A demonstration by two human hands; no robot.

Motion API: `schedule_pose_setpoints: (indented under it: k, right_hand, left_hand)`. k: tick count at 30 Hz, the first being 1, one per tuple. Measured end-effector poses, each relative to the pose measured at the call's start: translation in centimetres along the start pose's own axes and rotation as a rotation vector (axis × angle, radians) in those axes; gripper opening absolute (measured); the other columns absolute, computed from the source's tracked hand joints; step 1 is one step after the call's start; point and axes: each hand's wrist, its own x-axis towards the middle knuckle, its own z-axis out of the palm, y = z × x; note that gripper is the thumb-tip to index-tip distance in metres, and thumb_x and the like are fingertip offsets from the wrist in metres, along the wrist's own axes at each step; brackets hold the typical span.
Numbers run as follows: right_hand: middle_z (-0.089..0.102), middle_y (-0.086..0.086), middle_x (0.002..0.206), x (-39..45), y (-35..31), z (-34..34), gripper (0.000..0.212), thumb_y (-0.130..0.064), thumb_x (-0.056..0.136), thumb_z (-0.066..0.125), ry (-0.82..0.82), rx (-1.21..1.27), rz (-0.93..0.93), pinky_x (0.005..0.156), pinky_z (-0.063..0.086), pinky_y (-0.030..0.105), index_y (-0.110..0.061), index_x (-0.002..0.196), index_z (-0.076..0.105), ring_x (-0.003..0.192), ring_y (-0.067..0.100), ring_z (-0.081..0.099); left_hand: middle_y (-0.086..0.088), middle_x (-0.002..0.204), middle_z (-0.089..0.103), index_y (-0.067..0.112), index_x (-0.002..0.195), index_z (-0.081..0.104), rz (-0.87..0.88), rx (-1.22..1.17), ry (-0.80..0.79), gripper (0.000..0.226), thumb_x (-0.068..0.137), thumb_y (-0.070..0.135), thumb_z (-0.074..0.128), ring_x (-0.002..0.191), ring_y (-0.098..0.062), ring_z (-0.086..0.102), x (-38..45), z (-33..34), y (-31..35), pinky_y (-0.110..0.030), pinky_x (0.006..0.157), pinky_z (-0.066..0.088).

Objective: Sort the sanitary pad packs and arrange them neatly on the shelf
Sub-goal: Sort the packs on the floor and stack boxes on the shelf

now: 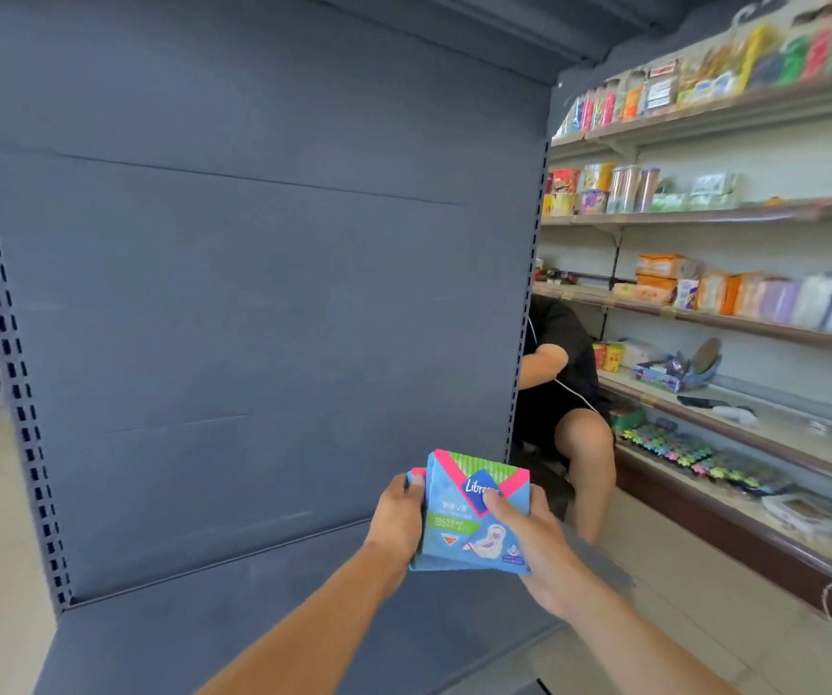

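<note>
I hold a small stack of blue sanitary pad packs (459, 529) with pink and green tops between both hands, above the right part of the dark grey shelf board (263, 619). My left hand (396, 519) grips the stack's left side. On the right side, my right hand (524, 539) holds the stack with its thumb pressed on the front pack's face. How many packs sit behind the front one is hidden.
The grey shelf unit has a tall back panel (263, 303) and slotted uprights (13, 353). A seated person's knee (584, 443) shows just right of it. Stocked wall shelves (755, 313) run along the right, with orange, purple and white packs.
</note>
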Motion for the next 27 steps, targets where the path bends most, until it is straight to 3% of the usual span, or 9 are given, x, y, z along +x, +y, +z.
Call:
schedule_pose_setpoints:
  k: [5,10,13,16,18,20,22,24,27]
  right_hand:
    - [0.071,0.001,0.109,-3.6,-2.2,0.5,0.05,-0.015,0.089,0.069,0.017,-0.127,-0.139,0.069,0.059,0.033,-0.037,0.125,0.042,0.092,0.02,0.073]
    - [0.067,-0.003,0.109,-7.4,-4.7,0.3,0.055,-0.008,0.09,0.067,0.061,-0.22,-0.267,0.061,0.056,0.021,-0.032,0.133,0.041,0.083,0.006,0.073]
    - [0.061,-0.011,0.109,-9.4,-5.7,-0.4,0.058,-0.009,0.093,0.064,0.152,-0.286,-0.336,0.066,0.054,0.018,-0.027,0.14,0.034,0.081,-0.004,0.069]
    - [0.056,-0.004,0.132,-11.5,-6.3,-1.3,0.066,-0.042,0.089,0.067,0.303,-0.518,-0.416,0.087,0.055,0.029,-0.039,0.142,0.029,0.107,0.003,0.063]
    - [0.041,-0.01,0.144,-12.2,-6.0,-2.6,0.071,-0.059,0.083,0.063,0.366,-0.774,-0.531,0.104,0.045,0.039,-0.041,0.143,0.03,0.131,0.009,0.045]
    - [0.03,-0.008,0.147,-13.9,-5.5,-3.1,0.063,-0.054,0.086,0.056,0.317,-0.964,-0.62,0.108,0.04,0.042,-0.042,0.143,0.032,0.138,0.017,0.034]
    - [0.021,-0.006,0.152,-16.6,-5.4,-2.9,0.056,-0.048,0.09,0.053,0.273,-1.0,-0.648,0.109,0.04,0.033,-0.047,0.142,0.034,0.142,0.015,0.028]
    - [0.02,-0.007,0.157,-18.3,-5.2,-3.4,0.056,-0.038,0.094,0.056,0.309,-0.953,-0.635,0.103,0.035,0.011,-0.042,0.146,0.035,0.143,0.008,0.027]
    - [0.03,-0.007,0.152,-20.3,-5.4,-4.8,0.055,-0.03,0.098,0.054,0.407,-0.881,-0.543,0.092,0.033,0.009,-0.038,0.149,0.035,0.135,0.005,0.035]
  left_hand:
    - [-0.01,0.106,0.074,0.015,0.119,0.056,-0.066,-0.097,-0.209,0.052,0.097,0.06,0.041,0.093,-0.03,0.073,-3.8,0.7,2.7,-0.048,0.087,0.057]
    - [0.001,0.11,0.073,0.025,0.121,0.049,0.068,0.146,-0.337,0.033,0.095,0.044,0.057,0.096,-0.019,0.072,-7.2,1.2,5.1,-0.037,0.085,0.058]
    - [0.001,0.115,0.07,0.025,0.124,0.048,0.223,0.238,-0.389,0.033,0.093,0.029,0.06,0.102,-0.022,0.07,-8.9,1.6,5.1,-0.045,0.096,0.053]
    - [0.002,0.115,0.07,0.032,0.119,0.051,0.295,0.204,-0.374,0.025,0.097,0.021,0.057,0.102,-0.019,0.07,-11.0,2.6,4.2,-0.042,0.093,0.054]
    - [0.003,0.114,0.07,0.034,0.114,0.051,0.33,0.133,-0.319,0.022,0.099,0.018,0.054,0.099,-0.017,0.07,-12.4,3.4,3.8,-0.034,0.084,0.056]
    - [0.003,0.113,0.07,0.03,0.119,0.051,0.356,0.092,-0.323,0.023,0.101,0.017,0.052,0.098,-0.018,0.07,-13.6,4.3,3.5,-0.029,0.075,0.056]
    - [0.004,0.115,0.069,0.033,0.126,0.048,0.433,0.156,-0.337,0.028,0.102,0.019,0.048,0.103,-0.017,0.068,-14.8,5.4,3.3,-0.024,0.077,0.054]
    - [0.01,0.132,0.053,0.045,0.141,0.032,0.563,0.318,-0.339,0.044,0.103,0.027,0.044,0.115,-0.003,0.056,-15.9,6.6,2.7,-0.017,0.09,0.046]
    - [0.013,0.153,0.008,0.041,0.154,0.003,0.629,0.552,-0.445,0.074,0.1,0.031,0.052,0.113,0.033,0.028,-17.9,8.1,1.6,0.005,0.083,0.03]
